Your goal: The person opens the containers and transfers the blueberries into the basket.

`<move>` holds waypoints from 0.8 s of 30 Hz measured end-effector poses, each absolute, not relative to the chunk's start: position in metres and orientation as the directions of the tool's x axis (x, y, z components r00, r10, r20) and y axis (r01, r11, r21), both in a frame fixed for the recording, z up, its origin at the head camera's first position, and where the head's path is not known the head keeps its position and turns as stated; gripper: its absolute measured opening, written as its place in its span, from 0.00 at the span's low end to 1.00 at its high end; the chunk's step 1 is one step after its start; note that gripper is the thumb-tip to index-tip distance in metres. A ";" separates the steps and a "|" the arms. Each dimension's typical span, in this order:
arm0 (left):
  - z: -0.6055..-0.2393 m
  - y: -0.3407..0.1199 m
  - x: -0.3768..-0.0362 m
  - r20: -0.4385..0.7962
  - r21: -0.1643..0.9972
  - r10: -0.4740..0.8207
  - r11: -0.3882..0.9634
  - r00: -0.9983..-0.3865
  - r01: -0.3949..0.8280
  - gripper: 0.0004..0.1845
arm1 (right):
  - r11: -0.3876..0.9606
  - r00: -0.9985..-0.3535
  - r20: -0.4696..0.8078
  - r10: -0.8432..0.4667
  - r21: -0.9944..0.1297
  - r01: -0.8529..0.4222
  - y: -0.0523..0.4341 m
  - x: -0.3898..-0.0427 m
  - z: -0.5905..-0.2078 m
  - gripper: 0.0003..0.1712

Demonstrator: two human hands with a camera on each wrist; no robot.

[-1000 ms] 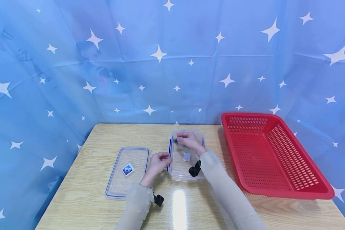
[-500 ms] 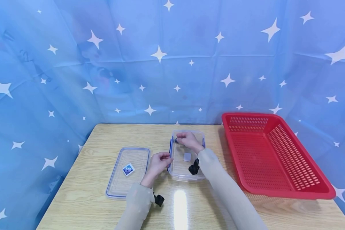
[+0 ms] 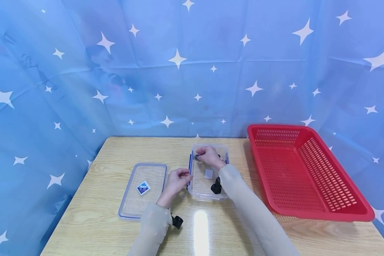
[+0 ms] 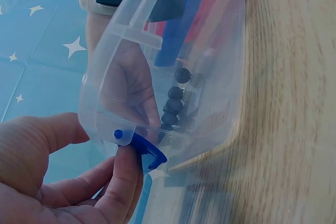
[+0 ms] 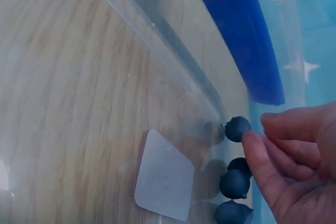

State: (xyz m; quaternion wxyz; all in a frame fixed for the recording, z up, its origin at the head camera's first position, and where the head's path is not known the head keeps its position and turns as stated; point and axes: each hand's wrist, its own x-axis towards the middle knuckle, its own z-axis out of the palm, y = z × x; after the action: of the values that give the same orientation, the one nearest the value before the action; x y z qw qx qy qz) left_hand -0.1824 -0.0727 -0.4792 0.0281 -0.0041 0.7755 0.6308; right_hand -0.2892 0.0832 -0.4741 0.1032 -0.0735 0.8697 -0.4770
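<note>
A clear plastic container (image 3: 201, 190) stands on the wooden table (image 3: 92, 220). My left hand (image 3: 179, 176) is at its left side, and its curled fingers (image 4: 123, 177) pinch the blue clip (image 4: 146, 151) on the rim. My right hand (image 3: 206, 155) reaches inside the far end. Its curled fingers (image 5: 273, 166) close over several dark blueberries (image 5: 238, 128) lined up along the container wall, one fingertip touching the top berry. The same blueberries (image 4: 173, 103) show through the clear wall in the left wrist view. A white sticker (image 5: 164, 182) lies on the container floor.
The container's clear lid (image 3: 143, 190), with a blue rim and diamond label, lies flat to the left of my left hand. A large red perforated basket (image 3: 307, 170) stands at the right. Blue star-print cloth hangs behind and around the table.
My right forearm has drawn slightly toward the container's far end. Both hands stay where they were, on the clip and over the berries.
</note>
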 end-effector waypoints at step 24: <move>-0.483 -0.073 -0.185 -0.046 0.977 0.027 0.208 -0.999 -0.040 0.15 | 0.624 -0.950 -0.055 -0.308 -0.765 -0.159 0.078 -0.294 -0.479 0.12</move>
State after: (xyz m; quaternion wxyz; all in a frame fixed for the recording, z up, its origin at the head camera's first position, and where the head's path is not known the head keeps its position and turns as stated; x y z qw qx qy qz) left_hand -0.1846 -0.0725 -0.4831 0.0266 -0.0040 0.7767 0.6293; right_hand -0.2942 0.0777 -0.4793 0.0906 -0.1302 0.8966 -0.4135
